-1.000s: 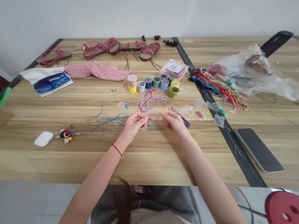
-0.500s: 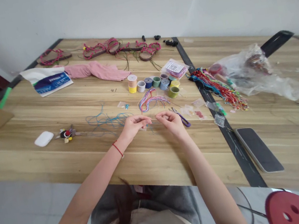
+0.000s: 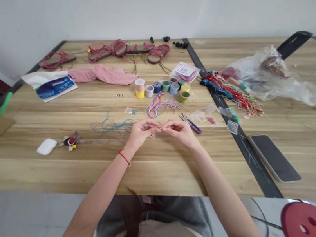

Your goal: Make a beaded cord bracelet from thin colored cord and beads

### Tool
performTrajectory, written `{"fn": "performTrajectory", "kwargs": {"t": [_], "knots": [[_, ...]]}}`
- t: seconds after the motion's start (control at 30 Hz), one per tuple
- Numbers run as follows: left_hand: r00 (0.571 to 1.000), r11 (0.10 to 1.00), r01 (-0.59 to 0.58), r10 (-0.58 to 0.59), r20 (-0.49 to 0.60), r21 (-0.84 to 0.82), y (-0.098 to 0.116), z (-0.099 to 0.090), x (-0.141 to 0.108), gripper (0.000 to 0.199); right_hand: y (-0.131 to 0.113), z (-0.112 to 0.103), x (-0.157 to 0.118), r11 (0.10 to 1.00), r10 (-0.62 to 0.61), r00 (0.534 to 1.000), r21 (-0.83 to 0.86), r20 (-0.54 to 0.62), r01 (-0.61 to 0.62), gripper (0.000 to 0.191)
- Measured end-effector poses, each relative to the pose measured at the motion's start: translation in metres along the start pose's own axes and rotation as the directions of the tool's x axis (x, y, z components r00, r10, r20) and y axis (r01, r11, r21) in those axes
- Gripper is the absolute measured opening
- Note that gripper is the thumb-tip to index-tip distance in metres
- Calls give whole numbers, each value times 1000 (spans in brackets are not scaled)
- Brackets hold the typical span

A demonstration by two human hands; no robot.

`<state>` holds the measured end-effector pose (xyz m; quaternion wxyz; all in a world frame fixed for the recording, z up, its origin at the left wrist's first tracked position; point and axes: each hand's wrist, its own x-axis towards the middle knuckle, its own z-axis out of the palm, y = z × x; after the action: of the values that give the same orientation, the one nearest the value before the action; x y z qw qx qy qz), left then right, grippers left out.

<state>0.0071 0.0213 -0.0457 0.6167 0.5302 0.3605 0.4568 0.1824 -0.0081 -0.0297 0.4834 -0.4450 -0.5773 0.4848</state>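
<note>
Over the wooden table, my left hand and my right hand meet at the fingertips. Both are pinched closed on something too small to make out. Blue cords lie loosely beside my left hand. Just beyond the hands is a looped bundle of pink, white and purple threads. Purple-handled thread snips rest to the right of my right hand. Several thread spools stand farther back, near a small bag with blue beads.
A phone lies at the right, past a black strip. Coloured cords and a plastic bag are at the back right. Corded sandals, a pink cloth and a white case are also on the table.
My right hand has moved slightly left, bringing its fingertips against those of my left hand and closing the small gap between them. My left hand is nearly unmoved.
</note>
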Motion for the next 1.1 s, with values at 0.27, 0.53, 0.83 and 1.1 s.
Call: {"fn": "performTrajectory", "kwargs": {"t": [0.27,0.53,0.83,1.1], "knots": [[1000,999,-24,24,18,39,0,0,0,41,3,0,0,1000,4,1000,5,-7,-4,22],[997,994,-73,73,12,82,-4,0,0,37,7,-1,2,999,-16,999,-30,29,17,25],[960,905,-274,276,43,325,-10,0,-3,25,14,-2,4,999,45,999,1,11,-45,28],[953,903,-301,269,142,306,-14,5,-2,37,15,0,5,997,53,998,51,33,-55,24]]}}
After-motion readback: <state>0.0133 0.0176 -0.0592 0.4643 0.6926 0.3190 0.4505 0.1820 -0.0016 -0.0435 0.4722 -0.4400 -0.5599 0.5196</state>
